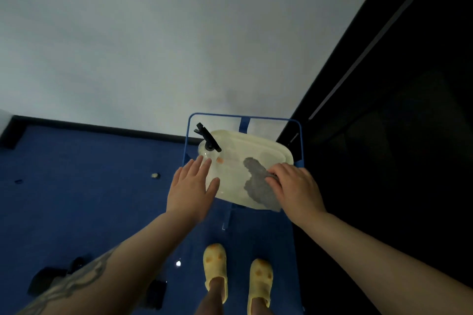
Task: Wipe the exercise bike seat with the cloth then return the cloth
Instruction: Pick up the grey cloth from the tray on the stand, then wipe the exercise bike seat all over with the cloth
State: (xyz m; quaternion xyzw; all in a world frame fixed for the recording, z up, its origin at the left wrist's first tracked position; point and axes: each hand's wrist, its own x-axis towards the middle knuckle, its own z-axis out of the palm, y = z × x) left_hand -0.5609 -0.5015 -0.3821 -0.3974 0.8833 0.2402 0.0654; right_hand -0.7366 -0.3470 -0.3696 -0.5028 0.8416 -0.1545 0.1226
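A grey cloth point(257, 181) lies crumpled on the right half of a cream tray point(256, 146). My right hand point(294, 186) is on the cloth's right edge, with its fingers curled onto the fabric. My left hand point(190, 192) hovers flat, fingers spread, at the tray's left edge and holds nothing. Just beyond its fingertips a clear spray bottle point(208, 140) with a black trigger stands on the tray. No exercise bike seat is in view.
The tray rests in a blue metal frame point(243, 117) against a white wall. A dark panel point(384, 135) rises close on the right. Blue floor lies below, with my feet in yellow shoes point(215, 263), black equipment parts point(46, 279) at lower left and a small object point(155, 175).
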